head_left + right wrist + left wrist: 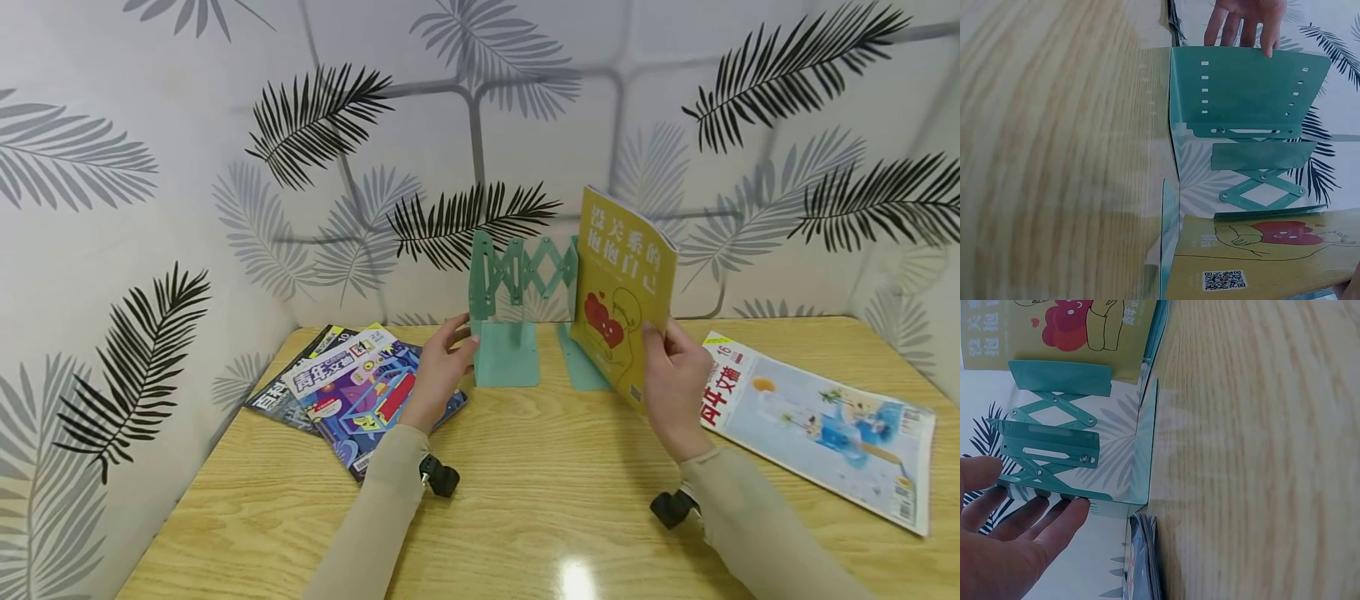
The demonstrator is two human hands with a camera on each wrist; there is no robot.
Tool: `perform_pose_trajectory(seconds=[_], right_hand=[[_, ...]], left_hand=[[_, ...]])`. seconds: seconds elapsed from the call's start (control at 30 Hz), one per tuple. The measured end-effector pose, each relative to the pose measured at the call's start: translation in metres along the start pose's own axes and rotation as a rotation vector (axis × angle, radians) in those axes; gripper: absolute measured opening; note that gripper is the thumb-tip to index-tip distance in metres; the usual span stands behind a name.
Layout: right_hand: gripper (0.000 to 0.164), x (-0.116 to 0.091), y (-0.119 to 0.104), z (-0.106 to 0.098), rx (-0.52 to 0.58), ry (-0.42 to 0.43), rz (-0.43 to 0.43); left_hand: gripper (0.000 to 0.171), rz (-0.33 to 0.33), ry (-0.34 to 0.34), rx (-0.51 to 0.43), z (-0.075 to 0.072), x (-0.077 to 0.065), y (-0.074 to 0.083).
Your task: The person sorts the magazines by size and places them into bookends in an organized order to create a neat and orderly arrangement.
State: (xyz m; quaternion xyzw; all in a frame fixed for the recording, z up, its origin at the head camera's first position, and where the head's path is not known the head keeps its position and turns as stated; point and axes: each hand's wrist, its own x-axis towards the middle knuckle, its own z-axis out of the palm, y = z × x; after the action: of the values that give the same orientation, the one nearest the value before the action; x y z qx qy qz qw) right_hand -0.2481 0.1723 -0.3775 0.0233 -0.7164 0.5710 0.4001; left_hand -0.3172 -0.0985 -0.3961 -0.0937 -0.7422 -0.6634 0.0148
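Observation:
A green metal extendable bookend (504, 354) with a scissor-lattice back stands near the wall. My left hand (444, 367) holds the front edge of its left plate, fingers against the outer face and thumb on the inner side, as the left wrist view (1013, 550) shows. My right hand (678, 383) grips a yellow book (611, 275) by its near edge, thumb on the cover. The book is upright and angled at the bookend's right end; its cover has a red heart and white characters. In the right wrist view, the book's lower part (1260, 262) shows a QR code.
Two overlapping magazines, one purple and blue (378, 392) and one dark (277, 408), lie left of the bookend. A pale blue magazine (817, 433) lies on the right. Behind the wooden table (525, 500) is a leaf-patterned wall (360, 275).

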Motion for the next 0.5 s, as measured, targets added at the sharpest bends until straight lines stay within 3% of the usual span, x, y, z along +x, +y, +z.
perform_pose_trajectory(seconds=[0.1,0.33,0.5], right_hand=[[0.028,0.003,0.010,0.003,0.019,0.003,0.010],[0.027,0.001,-0.017,0.007,0.054,0.007,-0.008],[0.028,0.001,-0.016,0.011,0.058,0.004,0.003]], left_hand=[[0.049,0.002,-0.009,-0.007,0.000,-0.001,0.001],[0.050,-0.017,-0.050,-0.018,-0.002,-0.014,0.025],[0.050,-0.013,-0.050,-0.014,-0.001,-0.019,0.033]])
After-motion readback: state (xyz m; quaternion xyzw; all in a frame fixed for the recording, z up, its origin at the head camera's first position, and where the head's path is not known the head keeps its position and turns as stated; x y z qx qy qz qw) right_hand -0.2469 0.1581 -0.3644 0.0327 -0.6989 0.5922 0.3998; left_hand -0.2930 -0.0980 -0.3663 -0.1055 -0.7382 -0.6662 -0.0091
